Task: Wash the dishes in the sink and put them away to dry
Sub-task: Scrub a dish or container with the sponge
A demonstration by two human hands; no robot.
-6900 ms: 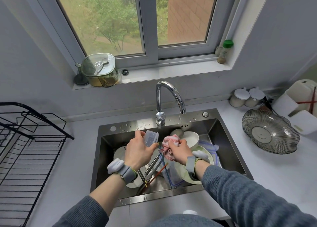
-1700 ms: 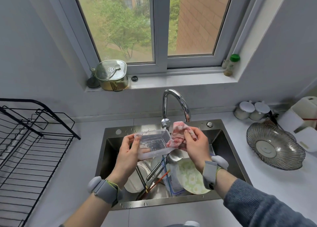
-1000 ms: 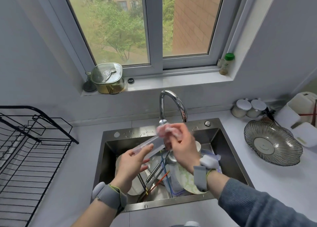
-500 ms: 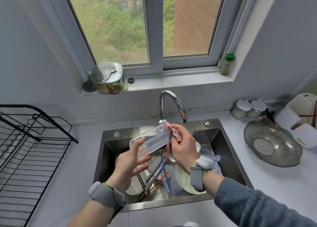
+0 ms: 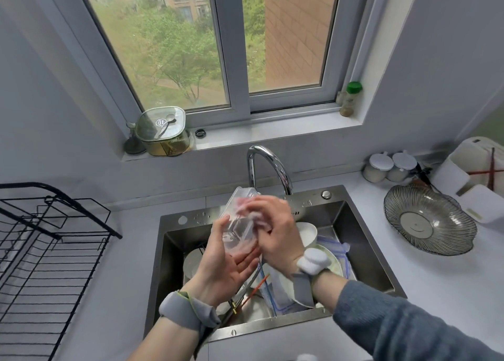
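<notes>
we hold a clear box [image 5: 240, 224] up over the sink [image 5: 354, 224], just in front of the tap [image 5: 268, 166], tipped on end so its open side faces the right hand, likely so the cloth can get inside. left hand [image 5: 226, 262] cups it from below and behind, palm up, thumb curled round the near edge, fingers under it; that props the box while the other hand works. right hand [image 5: 275, 232] is clenched round a pink cloth [image 5: 252, 216] and presses it into the box; motion blur there, so we can't tell just how far in the cloth goes. we judge the step as scrubbing this box, not yet rinsed, no water seen at the tap. below in the sink wait plates [image 5: 192, 262], a white bowl [image 5: 306, 233], chopsticks [image 5: 245, 292] and a blue-edged lid or box [image 5: 275, 292], so most washing is left. rack [image 5: 46, 251] stands on the counter to the left, nothing seen in it, that's where the box should go to dry. glass dish [image 5: 429, 221] sits on the counter to the right, apart from the sink.
</notes>
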